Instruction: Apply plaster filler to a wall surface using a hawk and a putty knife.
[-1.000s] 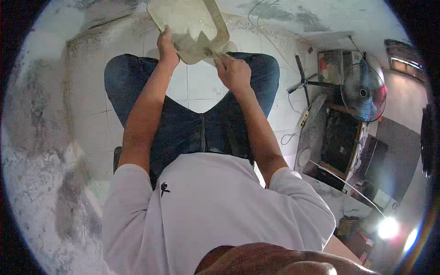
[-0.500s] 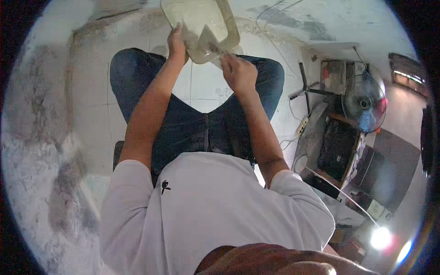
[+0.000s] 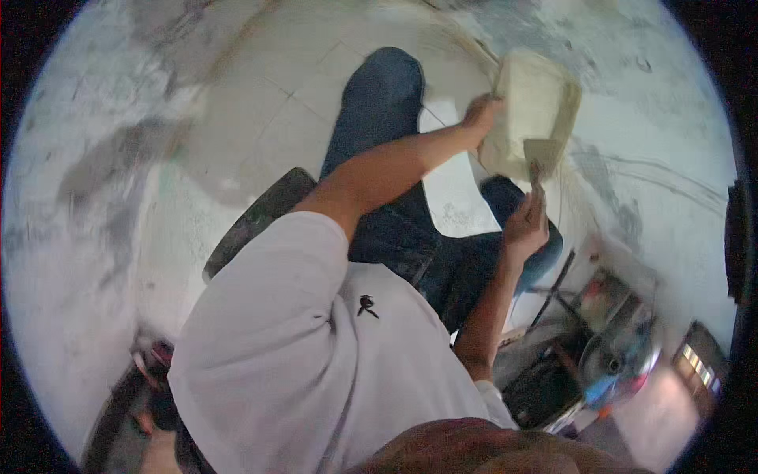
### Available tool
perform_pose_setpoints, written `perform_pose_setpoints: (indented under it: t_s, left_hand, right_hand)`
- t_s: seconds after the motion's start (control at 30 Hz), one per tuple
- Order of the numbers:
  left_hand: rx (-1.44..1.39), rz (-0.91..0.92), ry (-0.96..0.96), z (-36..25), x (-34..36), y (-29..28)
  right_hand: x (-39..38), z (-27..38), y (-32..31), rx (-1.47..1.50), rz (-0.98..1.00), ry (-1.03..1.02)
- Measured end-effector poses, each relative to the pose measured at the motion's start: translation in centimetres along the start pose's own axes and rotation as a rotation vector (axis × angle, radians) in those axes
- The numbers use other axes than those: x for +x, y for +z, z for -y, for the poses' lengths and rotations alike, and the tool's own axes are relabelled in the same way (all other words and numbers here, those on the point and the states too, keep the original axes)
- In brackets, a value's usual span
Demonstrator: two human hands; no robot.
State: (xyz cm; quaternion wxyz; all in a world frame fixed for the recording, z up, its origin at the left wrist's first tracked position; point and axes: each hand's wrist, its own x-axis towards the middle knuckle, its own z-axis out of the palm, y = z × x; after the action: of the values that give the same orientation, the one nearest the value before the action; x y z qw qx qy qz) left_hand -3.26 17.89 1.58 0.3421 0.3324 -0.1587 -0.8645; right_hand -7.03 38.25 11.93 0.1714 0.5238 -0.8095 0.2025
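Note:
A shallow pale-cream rectangular tub is held up tilted in front of me, at the upper right. My left hand grips its left side, and part of the fingers is out of sight against the tub. Wrapped round the handle of a putty knife is my right hand. The flat blade points up over the tub's near end. Whether the pale inside of the tub is bare plastic or a layer of material, I cannot tell.
My dark-trousered legs are spread below the arms. A dark seat shows behind my left thigh. Stained, patchy walls curve around me. At the lower right stand a fan and a dark metal stand.
My body and view have swung round to the right. Tub and putty knife now show farther right and lower, with both hands keeping their hold. The blade looks sharper and more upright.

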Motion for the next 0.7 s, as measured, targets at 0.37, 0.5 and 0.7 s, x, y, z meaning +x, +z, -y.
perform_pose_setpoints:
  t_s: [0.37,0.5,0.7]
  left_hand:
    - [0.393,-0.042,0.087,-1.9,-1.7,1.4]
    - [0.382,-0.119,0.123,-1.8,-2.0,1.0]
    - [0.324,-0.139,0.235,-2.3,-3.0,0.1]
  right_hand:
    - [0.0,-1.3,0.9,0.076,0.168,-0.145]
    - [0.1,-2.2,1.0,0.156,0.264,0.081]
    - [1.4,-3.5,1.2,0.348,0.233,0.111]
